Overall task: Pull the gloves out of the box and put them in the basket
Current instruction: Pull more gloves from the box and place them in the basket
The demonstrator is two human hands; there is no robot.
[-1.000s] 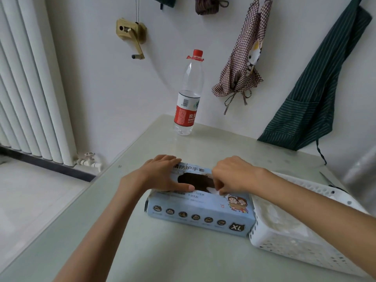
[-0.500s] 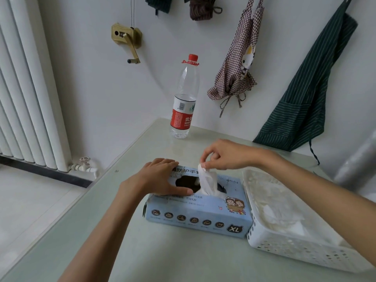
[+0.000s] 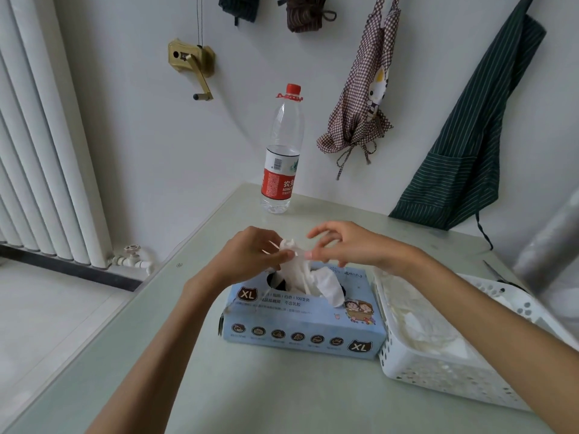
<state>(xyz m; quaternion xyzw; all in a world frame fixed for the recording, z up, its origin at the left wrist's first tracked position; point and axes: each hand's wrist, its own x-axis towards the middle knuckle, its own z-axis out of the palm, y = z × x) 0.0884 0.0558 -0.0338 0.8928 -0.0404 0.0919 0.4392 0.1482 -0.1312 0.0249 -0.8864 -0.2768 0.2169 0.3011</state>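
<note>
one blue glove box (image 3: 300, 321) on the table (image 3: 250, 396), one white basket (image 3: 445, 368) touching its right side with white gloves inside. one glove (image 3: 297, 270) half out of the opening, its top pinched by the left hand (image 3: 253, 255) and by the right hand (image 3: 347, 245), whose other fingers spread loose. one bottle (image 3: 282, 151) stands behind, well apart, and two aprons hang on the wall.

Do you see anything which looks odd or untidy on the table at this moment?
Only a small thing: a second white glove hangs loose out of the light blue cardboard glove box opening, beside the white glove that the left hand pinches. Nothing looks spilled or damaged.
</note>
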